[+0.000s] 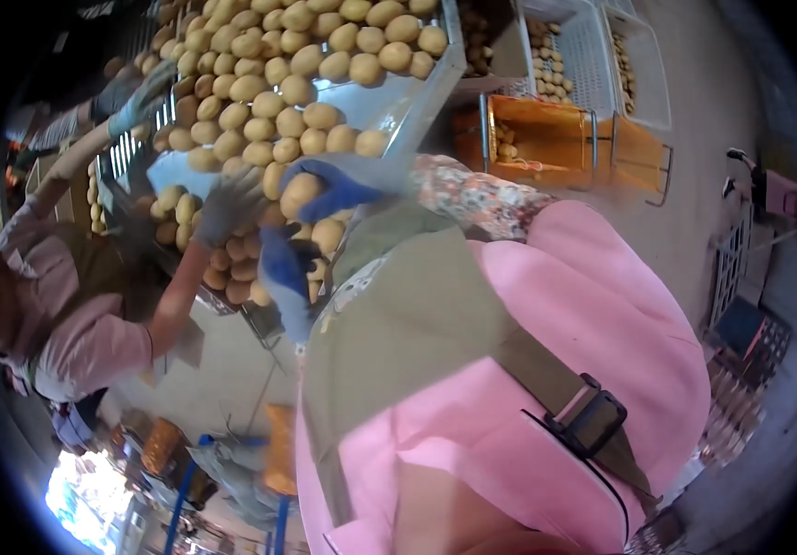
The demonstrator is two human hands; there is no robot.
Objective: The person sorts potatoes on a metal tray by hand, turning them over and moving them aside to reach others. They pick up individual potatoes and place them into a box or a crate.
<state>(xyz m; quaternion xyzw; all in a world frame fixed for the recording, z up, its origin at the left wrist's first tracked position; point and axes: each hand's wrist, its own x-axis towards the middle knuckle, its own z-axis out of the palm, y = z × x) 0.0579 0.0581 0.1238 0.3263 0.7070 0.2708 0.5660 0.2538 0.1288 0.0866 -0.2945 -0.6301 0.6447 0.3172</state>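
Note:
My right hand (347, 182), in a blue and grey glove below a flowered sleeve, is closed around a round yellow-brown potato (301, 196). It is just above the near edge of a sorting table. Lower left, my left hand (284, 277), in a matching glove, has its fingers apart and slightly curled, with nothing visible in them. It is beside several potatoes at the table's near edge. Many loose potatoes (259, 88) cover the metal sorting table (407, 116). My apron hides part of the near edge.
Across the table's left side, a co-worker's grey-gloved hand (232, 205) reaches close to my hands. Another person's gloved hand (144, 97) is farther up. At right stand an orange-lined crate (546, 139) and white plastic crates (643, 74) with potatoes.

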